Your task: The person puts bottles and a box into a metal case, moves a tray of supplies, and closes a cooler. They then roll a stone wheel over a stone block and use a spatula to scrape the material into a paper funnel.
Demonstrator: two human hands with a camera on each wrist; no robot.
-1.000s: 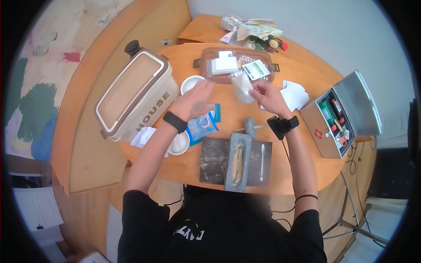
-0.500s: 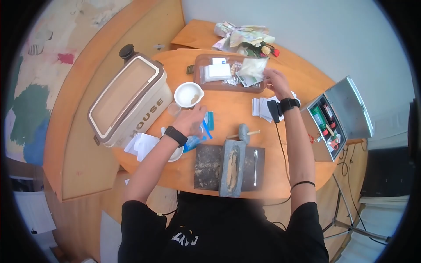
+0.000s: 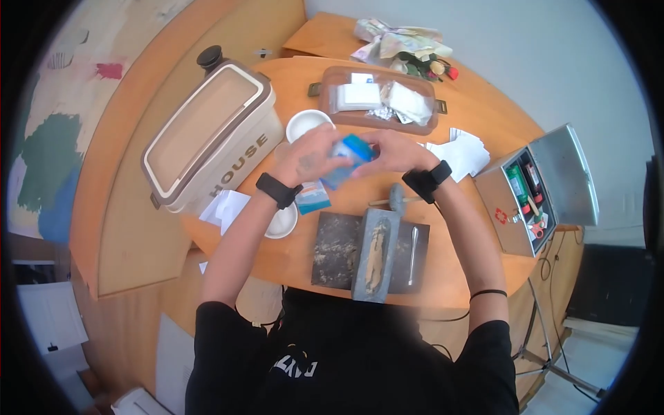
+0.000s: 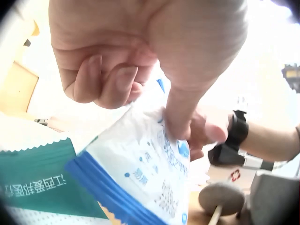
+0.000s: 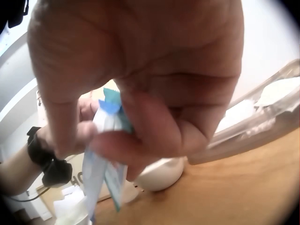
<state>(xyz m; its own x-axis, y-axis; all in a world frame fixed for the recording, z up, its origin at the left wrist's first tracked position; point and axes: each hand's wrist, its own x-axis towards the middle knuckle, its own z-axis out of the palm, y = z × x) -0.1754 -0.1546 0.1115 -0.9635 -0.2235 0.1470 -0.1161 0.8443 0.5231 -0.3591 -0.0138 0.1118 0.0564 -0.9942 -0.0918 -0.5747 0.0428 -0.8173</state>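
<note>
Both hands meet over the middle of the table around a blue and white packet (image 3: 344, 160). My left hand (image 3: 308, 153) pinches it between thumb and curled fingers; in the left wrist view the packet (image 4: 145, 164) has a blue crimped edge and printed characters. My right hand (image 3: 398, 153) grips its other side, and the right wrist view shows its fingers (image 5: 140, 126) bent against the packet's top. A green packet (image 4: 40, 180) lies near the left hand; its lower part (image 3: 313, 198) shows on the table in the head view. A white bowl (image 3: 304, 122) stands behind the left hand.
A brown tray (image 3: 334, 78) with white packs is at the back. A cream box (image 3: 238, 166) stands left, an open metal case (image 3: 508, 207) right. In front, a grey stone block (image 3: 360, 277) rests on a dark board (image 3: 332, 252), beside a mallet (image 3: 396, 198).
The white pack that the right hand held now lies in the brown tray. The left hand has lifted the blue packet, and the right hand has come over to it.
</note>
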